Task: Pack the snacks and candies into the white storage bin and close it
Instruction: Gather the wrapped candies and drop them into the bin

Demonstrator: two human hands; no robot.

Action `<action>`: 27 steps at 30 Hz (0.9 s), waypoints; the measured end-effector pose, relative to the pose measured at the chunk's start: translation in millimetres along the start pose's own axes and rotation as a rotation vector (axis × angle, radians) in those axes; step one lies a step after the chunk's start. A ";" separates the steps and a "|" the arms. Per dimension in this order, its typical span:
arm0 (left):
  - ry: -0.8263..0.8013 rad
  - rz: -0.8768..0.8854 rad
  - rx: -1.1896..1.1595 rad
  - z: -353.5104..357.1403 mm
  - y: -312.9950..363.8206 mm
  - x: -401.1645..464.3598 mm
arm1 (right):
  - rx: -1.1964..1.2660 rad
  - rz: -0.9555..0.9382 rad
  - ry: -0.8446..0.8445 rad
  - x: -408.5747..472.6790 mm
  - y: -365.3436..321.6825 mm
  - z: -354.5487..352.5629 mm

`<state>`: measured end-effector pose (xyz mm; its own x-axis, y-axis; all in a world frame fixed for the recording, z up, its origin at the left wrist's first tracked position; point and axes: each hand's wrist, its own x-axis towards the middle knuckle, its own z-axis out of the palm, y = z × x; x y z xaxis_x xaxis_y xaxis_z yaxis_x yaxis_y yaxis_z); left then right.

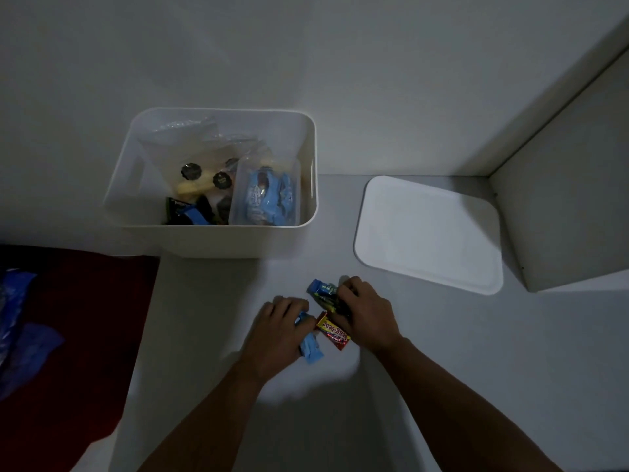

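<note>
Hands gathering candies on the surface [442,352], near the open white storage bin [218,238].
Left hand [279,330] clenching a light blue packet [311,350]; right hand [366,315] pressing onto the blue-green packet [323,294], red-yellow bar [335,333] lying between; lid [429,233] resting beside the bin.

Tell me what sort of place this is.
Probably a room at home, dimly lit: a plain white surface against a white wall, with a white storage bin of snacks, its lid lying beside it, and a dark red cloth at the left. Nothing shows which room.
</note>
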<state>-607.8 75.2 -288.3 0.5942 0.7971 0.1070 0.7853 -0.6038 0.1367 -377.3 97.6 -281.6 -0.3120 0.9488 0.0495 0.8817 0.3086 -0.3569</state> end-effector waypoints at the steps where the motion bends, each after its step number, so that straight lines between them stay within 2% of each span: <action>1: 0.023 0.002 -0.009 -0.2 0.3 2.2 | 0.014 0.017 0.012 -0.9 -1.0 0.2; 4: 0.071 -0.026 -0.065 -5.9 -1.0 7.3 | 0.082 0.100 0.043 0.1 -3.4 -1.7; 8: 0.144 -0.196 -0.239 -22.2 4.3 9.5 | 0.231 0.236 0.082 0.4 -6.6 -9.2; 10: 0.171 -0.221 -0.293 -28.7 13.3 11.3 | 0.287 0.321 0.107 -3.7 -5.3 -14.0; 14: 0.125 -0.103 -0.356 -37.1 29.2 19.4 | 0.316 0.399 0.137 -17.2 2.3 -18.1; 18: -0.128 0.029 -0.156 -22.3 31.2 20.4 | 0.338 0.445 0.131 -28.8 6.0 -21.2; 20: -0.194 0.052 -0.127 -17.3 29.3 17.3 | 0.322 0.458 0.119 -35.4 6.7 -21.3; 27: -0.127 0.039 -0.157 -17.4 33.0 20.2 | 0.229 0.385 0.037 -53.6 2.4 -16.5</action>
<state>-572.9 71.3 -264.5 0.6487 0.7610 -0.0087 0.7304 -0.6193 0.2881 -352.6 48.6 -269.6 0.0402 0.9947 -0.0951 0.8288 -0.0863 -0.5529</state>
